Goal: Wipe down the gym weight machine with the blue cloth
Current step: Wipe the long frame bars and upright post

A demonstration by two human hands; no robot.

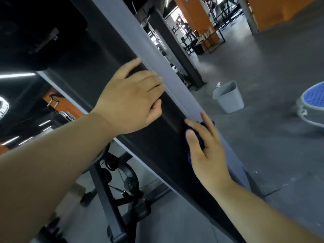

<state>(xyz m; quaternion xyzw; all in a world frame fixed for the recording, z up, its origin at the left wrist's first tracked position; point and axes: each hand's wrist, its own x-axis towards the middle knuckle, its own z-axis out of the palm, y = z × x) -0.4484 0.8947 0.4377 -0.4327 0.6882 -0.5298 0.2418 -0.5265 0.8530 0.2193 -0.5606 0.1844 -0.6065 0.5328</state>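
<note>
Cloth (199,135) is wadded up under our right hand (205,151), pressed against the weight machine's black panel (163,109) right where it meets the gray edge strip (175,79). Right fingers are fairly straight and spread over it, pinning it flat instead of gripping it. Our left hand (133,97) rests higher up on the same panel, fingers loosely together and lying across the black face, holding nothing. Biggest worry from here: since the cloth is only pinned, a fast stroke could let it squirm out and we'd end up dragging bare skin along the panel. It's also so bunched that each pass probably covers a thin stripe, so missed bands seem likely, and that bracing left hand could smudge whatever it touches. Direction-wise, the panel's long axis runs diagonally from upper left to lower right in the view. The blue bits we can see line up roughly along the hand, pointing up the panel, but most of the cloth is hidden, so we can't tell its real shape.
</note>
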